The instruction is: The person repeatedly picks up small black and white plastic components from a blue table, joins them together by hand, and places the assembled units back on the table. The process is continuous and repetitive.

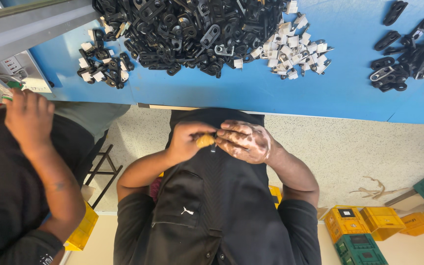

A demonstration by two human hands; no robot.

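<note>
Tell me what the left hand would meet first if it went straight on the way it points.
Probably the right hand. The left hand points sideways at it, with only the small yellowish piece between them.

Big heap of plastic clips (182, 29) on bench (251, 91), along far edge, left of centre. Small clip cluster (101, 66) near bench's left end, apart from heap. Pile of small connectors (293, 54) touching heap's right side. Another clip group (408, 54) toward right end, well apart. Off bench's near edge: both hands meet, left hand (187, 142) beside right hand (246, 142), small part (205, 141) between them. Co-worker's hand (28, 118) off left end. Crates (364, 230) on floor, right.
</note>
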